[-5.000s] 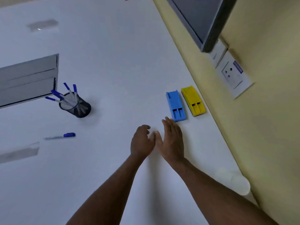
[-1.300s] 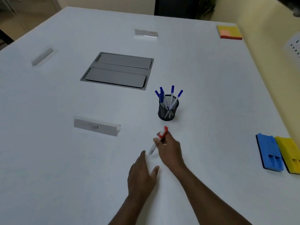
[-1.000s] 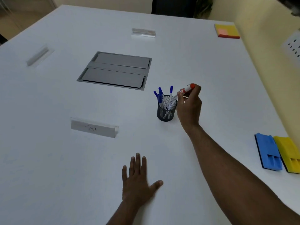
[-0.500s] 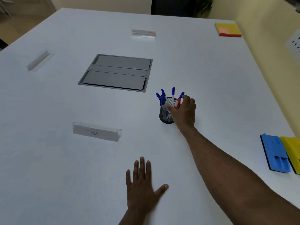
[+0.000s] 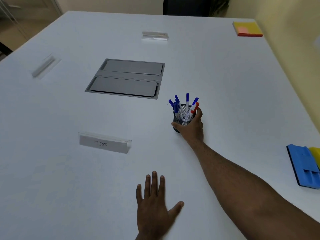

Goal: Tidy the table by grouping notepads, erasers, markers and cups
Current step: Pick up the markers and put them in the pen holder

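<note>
name card [image 5: 103,144] | handwritten "TIGER" | marker print in cup unreadable

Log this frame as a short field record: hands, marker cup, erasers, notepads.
right hand: wrapped around the mesh cup, thumb on its near side
left hand: flat on the table, fingers spread, holding nothing
mesh cup: upright, holds blue-capped markers and one red-capped marker
erasers: blue eraser beside yellow eraser, right edge
notepads: far right corner
</note>
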The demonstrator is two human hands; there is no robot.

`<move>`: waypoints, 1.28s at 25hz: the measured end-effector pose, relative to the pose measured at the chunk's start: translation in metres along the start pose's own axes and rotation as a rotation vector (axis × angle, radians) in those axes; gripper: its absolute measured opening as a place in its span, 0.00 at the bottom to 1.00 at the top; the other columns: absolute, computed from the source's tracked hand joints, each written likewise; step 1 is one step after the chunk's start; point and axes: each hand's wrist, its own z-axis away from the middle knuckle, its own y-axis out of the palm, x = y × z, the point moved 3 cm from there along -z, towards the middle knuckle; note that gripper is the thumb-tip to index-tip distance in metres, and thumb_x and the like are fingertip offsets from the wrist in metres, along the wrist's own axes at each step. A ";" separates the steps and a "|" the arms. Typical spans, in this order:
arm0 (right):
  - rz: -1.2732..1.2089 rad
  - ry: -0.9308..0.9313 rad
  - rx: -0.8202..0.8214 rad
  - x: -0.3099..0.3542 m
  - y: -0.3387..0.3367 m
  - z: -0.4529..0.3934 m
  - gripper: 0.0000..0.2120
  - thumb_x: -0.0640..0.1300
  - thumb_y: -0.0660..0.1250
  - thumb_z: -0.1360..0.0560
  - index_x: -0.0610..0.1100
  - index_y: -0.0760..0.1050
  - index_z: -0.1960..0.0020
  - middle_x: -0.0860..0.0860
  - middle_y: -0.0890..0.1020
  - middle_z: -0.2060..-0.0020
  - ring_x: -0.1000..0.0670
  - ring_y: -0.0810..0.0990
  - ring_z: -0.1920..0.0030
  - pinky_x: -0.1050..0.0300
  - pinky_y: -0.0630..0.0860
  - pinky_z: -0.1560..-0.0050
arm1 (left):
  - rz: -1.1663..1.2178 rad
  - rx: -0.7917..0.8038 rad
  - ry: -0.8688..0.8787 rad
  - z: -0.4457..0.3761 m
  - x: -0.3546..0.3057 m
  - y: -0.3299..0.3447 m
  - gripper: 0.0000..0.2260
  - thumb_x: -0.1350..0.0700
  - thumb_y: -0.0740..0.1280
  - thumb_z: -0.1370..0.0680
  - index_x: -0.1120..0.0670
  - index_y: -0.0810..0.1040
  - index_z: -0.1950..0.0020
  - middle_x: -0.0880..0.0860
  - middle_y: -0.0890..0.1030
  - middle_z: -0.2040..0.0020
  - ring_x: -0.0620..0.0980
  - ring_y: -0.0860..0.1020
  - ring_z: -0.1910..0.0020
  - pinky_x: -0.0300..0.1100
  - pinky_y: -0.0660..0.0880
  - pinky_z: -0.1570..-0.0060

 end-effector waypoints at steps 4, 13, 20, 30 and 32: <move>-0.087 -0.047 -0.027 0.001 0.001 -0.006 0.46 0.53 0.81 0.39 0.45 0.60 0.30 0.48 0.76 0.39 0.46 0.77 0.42 0.45 0.80 0.46 | -0.001 0.008 -0.002 -0.003 0.001 0.003 0.44 0.24 0.55 0.29 0.52 0.64 0.23 0.53 0.57 0.20 0.53 0.55 0.21 0.61 0.54 0.28; -0.178 -0.074 -0.134 -0.008 -0.060 0.037 0.42 0.53 0.80 0.40 0.48 0.63 0.34 0.53 0.78 0.43 0.52 0.80 0.48 0.62 0.78 0.54 | -0.051 0.052 -0.024 -0.003 0.003 0.000 0.43 0.24 0.50 0.27 0.51 0.57 0.21 0.52 0.51 0.19 0.53 0.51 0.20 0.59 0.48 0.25; -0.223 -0.001 -0.283 -0.050 -0.159 0.121 0.41 0.55 0.80 0.41 0.54 0.62 0.35 0.58 0.78 0.45 0.61 0.79 0.51 0.75 0.74 0.60 | -0.104 0.082 -0.027 0.003 0.010 0.003 0.45 0.23 0.45 0.28 0.50 0.51 0.20 0.52 0.45 0.19 0.53 0.44 0.20 0.58 0.43 0.25; -0.148 0.153 -0.609 -0.141 -0.298 0.193 0.44 0.51 0.81 0.40 0.50 0.61 0.32 0.54 0.77 0.43 0.56 0.79 0.50 0.80 0.70 0.63 | -0.097 0.165 -0.023 0.004 0.002 0.000 0.46 0.23 0.41 0.29 0.51 0.45 0.20 0.54 0.43 0.19 0.54 0.42 0.21 0.59 0.43 0.26; -0.125 0.195 -0.659 -0.162 -0.320 0.202 0.43 0.52 0.81 0.40 0.50 0.61 0.33 0.54 0.77 0.43 0.55 0.79 0.49 0.80 0.70 0.64 | -0.100 0.178 -0.025 0.006 0.001 0.000 0.46 0.23 0.40 0.29 0.51 0.45 0.20 0.54 0.43 0.19 0.55 0.42 0.21 0.60 0.44 0.26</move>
